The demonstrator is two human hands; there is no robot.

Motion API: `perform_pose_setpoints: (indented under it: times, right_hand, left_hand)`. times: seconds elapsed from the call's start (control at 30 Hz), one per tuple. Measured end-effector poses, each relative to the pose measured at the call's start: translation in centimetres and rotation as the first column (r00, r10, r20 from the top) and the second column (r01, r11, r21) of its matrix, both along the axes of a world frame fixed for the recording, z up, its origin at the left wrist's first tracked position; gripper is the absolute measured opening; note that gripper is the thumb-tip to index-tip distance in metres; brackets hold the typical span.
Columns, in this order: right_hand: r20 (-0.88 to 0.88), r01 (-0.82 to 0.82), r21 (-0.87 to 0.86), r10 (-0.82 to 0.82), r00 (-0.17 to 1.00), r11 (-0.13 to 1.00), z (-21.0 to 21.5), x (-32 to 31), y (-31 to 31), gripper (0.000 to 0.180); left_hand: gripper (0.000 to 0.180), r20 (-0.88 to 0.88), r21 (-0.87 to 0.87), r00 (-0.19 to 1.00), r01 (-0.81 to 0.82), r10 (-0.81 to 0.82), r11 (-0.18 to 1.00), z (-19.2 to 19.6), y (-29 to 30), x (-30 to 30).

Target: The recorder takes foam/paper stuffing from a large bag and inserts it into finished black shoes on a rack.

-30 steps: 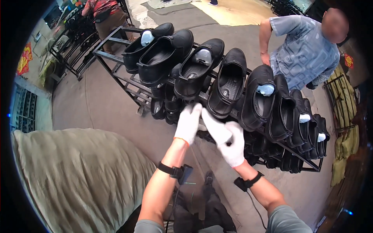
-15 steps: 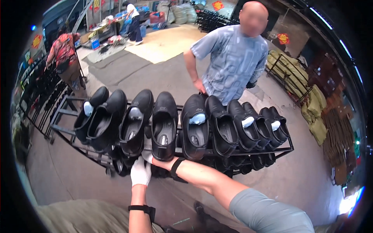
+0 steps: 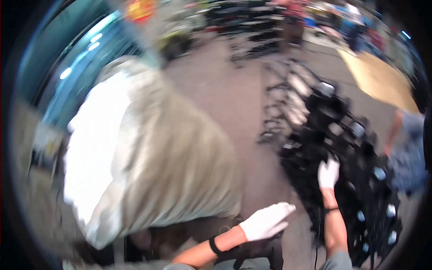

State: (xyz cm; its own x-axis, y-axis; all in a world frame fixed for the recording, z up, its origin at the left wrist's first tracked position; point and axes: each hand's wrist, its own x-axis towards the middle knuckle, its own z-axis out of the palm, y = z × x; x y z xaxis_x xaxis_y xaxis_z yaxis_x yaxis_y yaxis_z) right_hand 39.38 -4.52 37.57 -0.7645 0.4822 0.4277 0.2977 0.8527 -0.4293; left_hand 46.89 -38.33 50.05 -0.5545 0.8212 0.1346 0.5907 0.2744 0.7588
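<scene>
Blurred frame. My right hand reaches into black shoes on the rack; left hand hovers open beside big sack.

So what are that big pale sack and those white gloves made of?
The sack looks like coarse woven fabric, matte beige, with faint weave lines; blur leaves it uncertain. The gloves on the left hand and right hand look like thin white matte cloth, possibly cotton.

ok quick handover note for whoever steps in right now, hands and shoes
Left hands: white-gloved left hand is open, palm down, holding nothing, next to the big pale woven sack.
Right hand, also gloved, rests on the black shoes on the dark metal rack; the picture is too blurred to show a grip.
Done: many shoes sit on the rack.
Left: cannot tell from this blur.
</scene>
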Motion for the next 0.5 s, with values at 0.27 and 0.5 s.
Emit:
perform_pose_setpoints:
  times: [0.27,0.5]
  right_hand:
    - [-0.579,-0.850,-0.209,0.639,0.506,0.484,27.1,-1.8,-31.8,0.050]
    - [-0.171,-0.887,0.420,0.977,0.132,0.193,42.7,-11.4,-56.5,0.056]
  left_hand:
    - [0.042,-0.590,0.132,0.420,-0.792,0.689,0.596,33.1,-28.6,5.7]
    - [0.069,-0.759,-0.121,0.346,-0.907,0.551,0.403,33.2,-47.4,-6.7]
